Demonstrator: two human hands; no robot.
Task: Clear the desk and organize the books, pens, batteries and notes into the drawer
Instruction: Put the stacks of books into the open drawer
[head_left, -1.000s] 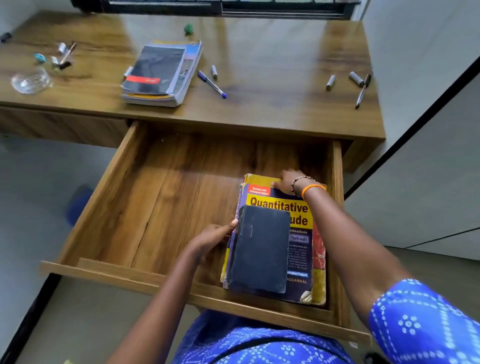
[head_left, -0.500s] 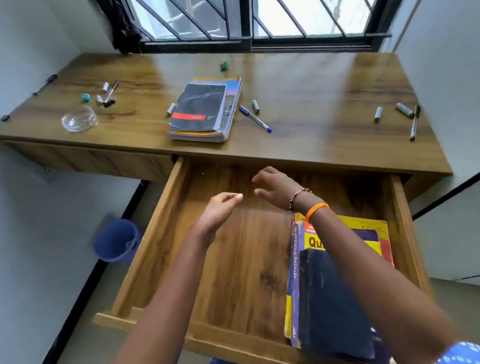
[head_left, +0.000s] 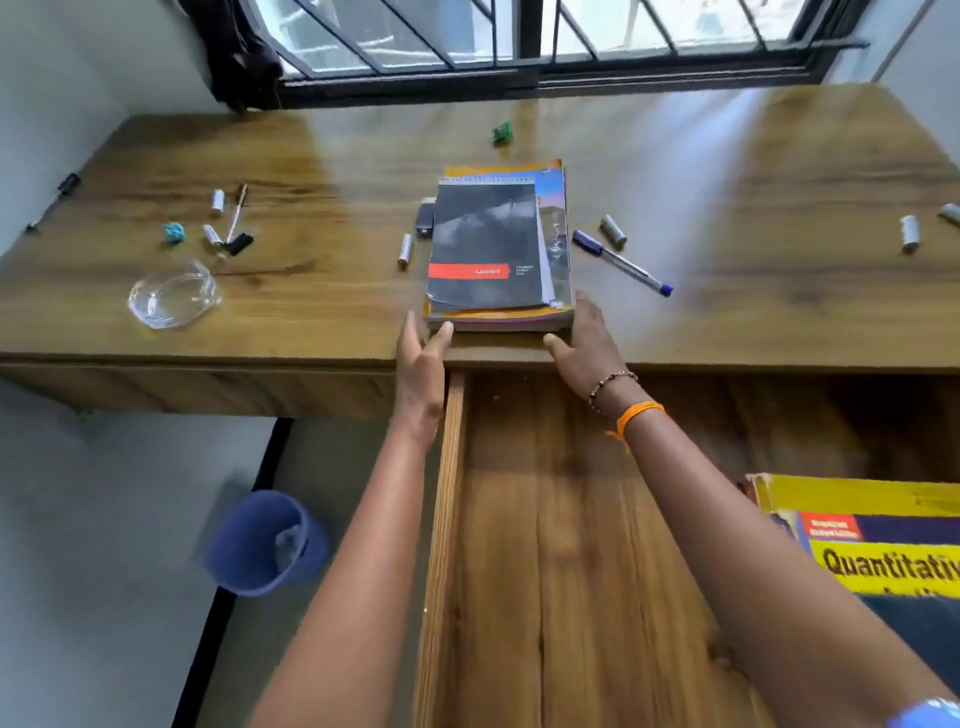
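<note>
We see both hands reaching to the stack of books (head_left: 498, 249) that lies at the centre of the frame, near the front edge of the desk (head_left: 311, 156). The left hand (head_left: 422, 364) stands at the stack's lower left corner, fingers straight and spread, its thumb just touching the bottom edge; the right hand (head_left: 584, 343) is flat against the lower right corner, fingers extended along the side. Neither has closed on anything, so we judge they bracket the pile to lift it whole rather than book by book. The open drawer (head_left: 545, 519) fills the lower middle of the frame directly below the stack, a short carry, and a yellow book (head_left: 857, 535) already lies at its right side, leaving the bare left part free. Pens and batteries are scattered apart from the pile: a blue pen (head_left: 621, 262) just right of it, a battery (head_left: 404, 250) just left, others toward the upper left and far right. A glass dish (head_left: 174, 293) sits at the left.
</note>
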